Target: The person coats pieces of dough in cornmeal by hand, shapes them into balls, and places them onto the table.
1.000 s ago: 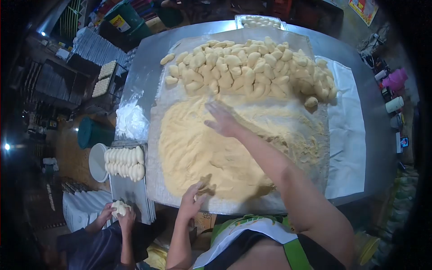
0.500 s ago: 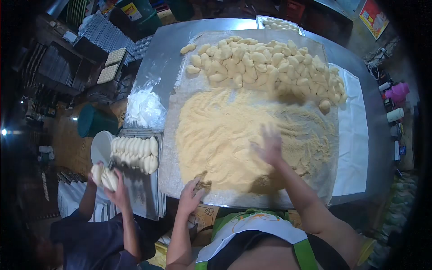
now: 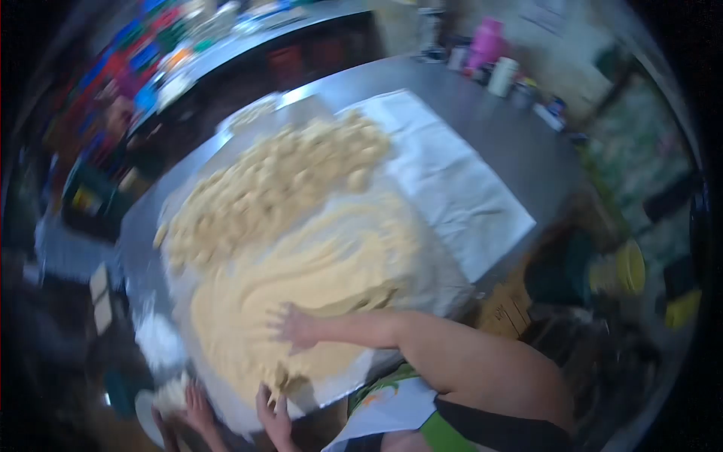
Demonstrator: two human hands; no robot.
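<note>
A wide layer of fine yellow crumbs (image 3: 248, 301) covers the near part of a cloth on the metal table. My right hand (image 3: 295, 328) lies over the crumbs with its fingers spread, holding nothing. At the near edge of the crumb layer is my left hand (image 3: 274, 416), its fingers apart beside a small disturbed patch of crumbs. Beyond the crumbs lies a large heap of crumb-coated dough pieces (image 3: 279, 177). The whole view is blurred by motion.
A co-worker's hand (image 3: 199, 408) is at pale dough pieces (image 3: 173, 395) on the lower left, by a white bucket (image 3: 147, 418). White powder in plastic (image 3: 160, 340) sits at the table's left. A white cloth (image 3: 452, 188) spreads to the right. Bottles (image 3: 502, 77) stand behind.
The view has swung to the right and tilted. My right hand has moved left across the crumbs, closer to my left hand. My left hand remains at the near edge.
</note>
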